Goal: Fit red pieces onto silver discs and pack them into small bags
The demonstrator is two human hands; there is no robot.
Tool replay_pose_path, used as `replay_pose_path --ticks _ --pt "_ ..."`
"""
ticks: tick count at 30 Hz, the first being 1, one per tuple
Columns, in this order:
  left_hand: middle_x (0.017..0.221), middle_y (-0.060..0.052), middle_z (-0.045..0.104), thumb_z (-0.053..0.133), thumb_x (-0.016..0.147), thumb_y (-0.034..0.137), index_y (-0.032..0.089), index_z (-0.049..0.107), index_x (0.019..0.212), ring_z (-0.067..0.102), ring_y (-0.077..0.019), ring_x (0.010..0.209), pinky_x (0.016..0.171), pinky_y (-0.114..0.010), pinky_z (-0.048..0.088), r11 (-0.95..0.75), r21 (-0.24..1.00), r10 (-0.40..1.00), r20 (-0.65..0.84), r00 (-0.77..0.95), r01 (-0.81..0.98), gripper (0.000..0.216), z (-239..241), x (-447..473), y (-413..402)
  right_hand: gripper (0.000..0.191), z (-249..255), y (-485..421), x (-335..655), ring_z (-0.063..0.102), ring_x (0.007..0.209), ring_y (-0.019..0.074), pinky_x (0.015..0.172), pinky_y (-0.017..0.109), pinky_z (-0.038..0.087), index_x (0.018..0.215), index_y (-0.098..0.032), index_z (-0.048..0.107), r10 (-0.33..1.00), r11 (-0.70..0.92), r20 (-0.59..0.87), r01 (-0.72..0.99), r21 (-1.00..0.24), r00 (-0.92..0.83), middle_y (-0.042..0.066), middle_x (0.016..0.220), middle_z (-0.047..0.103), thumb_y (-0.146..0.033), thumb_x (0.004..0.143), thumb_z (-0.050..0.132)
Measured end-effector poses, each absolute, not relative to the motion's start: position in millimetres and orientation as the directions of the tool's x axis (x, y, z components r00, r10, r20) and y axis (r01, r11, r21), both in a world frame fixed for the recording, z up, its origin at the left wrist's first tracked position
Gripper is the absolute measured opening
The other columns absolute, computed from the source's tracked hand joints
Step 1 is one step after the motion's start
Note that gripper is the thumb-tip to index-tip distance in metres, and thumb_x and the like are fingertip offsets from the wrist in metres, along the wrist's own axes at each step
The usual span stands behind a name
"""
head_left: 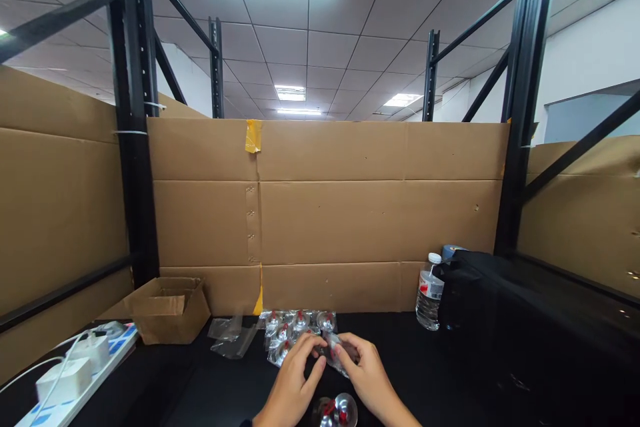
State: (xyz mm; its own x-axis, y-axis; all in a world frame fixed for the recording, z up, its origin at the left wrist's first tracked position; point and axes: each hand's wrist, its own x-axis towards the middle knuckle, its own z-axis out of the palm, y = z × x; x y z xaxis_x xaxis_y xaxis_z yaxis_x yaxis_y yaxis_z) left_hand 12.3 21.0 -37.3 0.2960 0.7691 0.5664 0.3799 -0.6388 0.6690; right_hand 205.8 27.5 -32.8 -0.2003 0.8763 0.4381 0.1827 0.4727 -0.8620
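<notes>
My right hand (pixel 367 370) pinches a clear plastic bag (pixel 334 352) with something shiny and partly red in it; my fingers hide part of the contents. Beside it, my left hand (pixel 295 377) has thumb and forefinger apart, fingertips close to the bag's left side. I cannot tell whether they touch it. Behind both hands lie several round silver pieces with red centres in clear bags (pixel 283 333), side by side on the black tabletop. Two unbagged shiny silver pieces with red parts (pixel 344 409) rest between my wrists at the bottom edge.
Flat clear bags (pixel 235 339) lie left of the bagged pieces, near an open cardboard box (pixel 173 310). A white power strip (pixel 85 387) with plugged adapters and cables runs along the left. At right stand a water bottle (pixel 429 293) and a black bag (pixel 490 320). Cardboard walls (pixel 330 220) enclose the table.
</notes>
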Motion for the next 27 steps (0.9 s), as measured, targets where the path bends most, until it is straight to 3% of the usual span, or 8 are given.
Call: replay_pose_path --ticks 5,10,15,17,20,23,27 --pt "0.112 -0.009 0.069 0.057 0.096 0.034 0.023 0.063 0.122 0.066 -0.0217 0.100 0.094 -0.033 0.050 -0.618 0.692 0.783 0.580 0.223 0.372 0.028 -45 13 24 0.047 -32 29 208 0.071 0.086 0.0273 0.077 0.033 0.053 0.103 -0.016 0.076 0.883 0.459 0.431 0.152 -0.875 -0.183 0.011 0.092 0.076 -0.058 0.091 0.059" --pt "0.098 -0.006 0.071 0.061 0.093 0.031 0.022 0.063 0.126 0.066 -0.0208 0.090 0.086 -0.032 0.050 -0.601 0.717 0.799 0.557 0.228 0.355 0.035 -46 15 26 0.053 -34 33 206 0.071 0.092 0.0310 0.084 0.037 0.054 0.096 -0.015 0.078 0.915 0.385 0.370 0.077 -0.920 -0.159 0.013 0.095 0.078 -0.066 0.083 0.065" --pt "0.093 -0.006 0.070 0.060 0.093 0.035 0.021 0.066 0.122 0.064 -0.0211 0.089 0.084 -0.031 0.047 -0.515 0.783 0.857 0.478 0.191 0.350 0.032 -50 13 33 0.055 -34 38 209 0.069 0.086 0.0294 0.078 0.036 0.053 0.087 -0.016 0.080 0.955 0.286 0.284 0.012 -0.958 -0.084 0.012 0.088 0.077 -0.069 0.077 0.069" --pt "0.093 -0.006 0.070 0.059 0.093 0.036 0.020 0.068 0.118 0.063 -0.0209 0.089 0.084 -0.031 0.046 -0.493 0.807 0.870 0.461 0.175 0.326 0.031 -49 11 36 0.051 -35 40 212 0.068 0.079 0.0261 0.070 0.033 0.053 0.086 -0.016 0.080 0.968 0.241 0.243 -0.037 -0.970 -0.066 0.010 0.085 0.076 -0.066 0.074 0.074" --pt "0.089 -0.005 0.067 0.056 0.093 0.032 0.019 0.070 0.096 0.062 -0.0194 0.085 0.080 -0.029 0.046 -0.515 0.808 0.857 0.471 0.211 0.288 0.020 -44 8 35 0.049 -37 43 215 0.064 0.068 0.0207 0.060 0.028 0.049 0.086 -0.016 0.078 0.978 0.196 0.202 -0.092 -0.976 -0.060 0.008 0.081 0.074 -0.062 0.070 0.078" --pt "0.088 -0.005 0.064 0.052 0.084 0.015 0.018 0.066 0.075 0.061 -0.0192 0.089 0.085 -0.030 0.045 -0.560 0.766 0.827 0.493 0.270 0.316 0.017 -38 6 31 0.048 -38 46 219 0.062 0.065 0.0194 0.058 0.027 0.046 0.083 -0.014 0.077 0.969 0.244 0.245 -0.028 -0.969 -0.024 0.008 0.078 0.072 -0.062 0.074 0.075" --pt "0.105 -0.006 0.064 0.041 0.072 0.002 0.021 0.069 0.074 0.059 -0.0220 0.108 0.103 -0.039 0.039 -0.558 0.686 0.829 0.453 0.327 0.466 0.034 -38 4 25 0.045 -34 46 226 0.062 0.066 0.0196 0.061 0.027 0.046 0.082 -0.014 0.074 0.917 0.394 0.398 0.186 -0.900 -0.019 0.007 0.075 0.071 -0.059 0.083 0.067"
